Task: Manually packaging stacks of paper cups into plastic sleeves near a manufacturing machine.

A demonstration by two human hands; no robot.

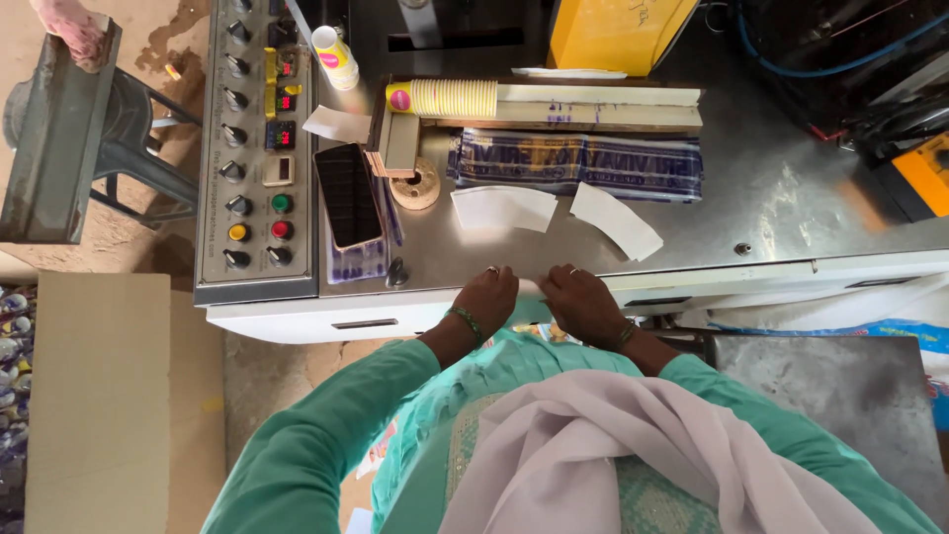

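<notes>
Both hands rest at the near edge of the steel bench (791, 198). The left hand (486, 295) and right hand (581, 300) sit close together, fingers curled down, and between them a small white paper piece (531, 287) shows at the bench edge; they appear to pinch it, though the grip itself is hidden by the knuckles.

Just beyond the hands lie two fan-shaped white paper blanks, one (504, 209) to the left and one (615, 220) to the right, apart from each other and from the hands.

Farther back, a flat bundle of blue-and-white printed wrappers (578, 163) lies lengthwise. Behind it, a nested row of yellow striped paper cups (445, 98) lies on its side in a cream trough (603, 96).

A dark phone (348, 194) lies left of the blanks, beside a tape roll (416, 185). A control panel (255, 148) with knobs and coloured buttons occupies the left end. A yellow box (613, 32) stands at the rear.
</notes>
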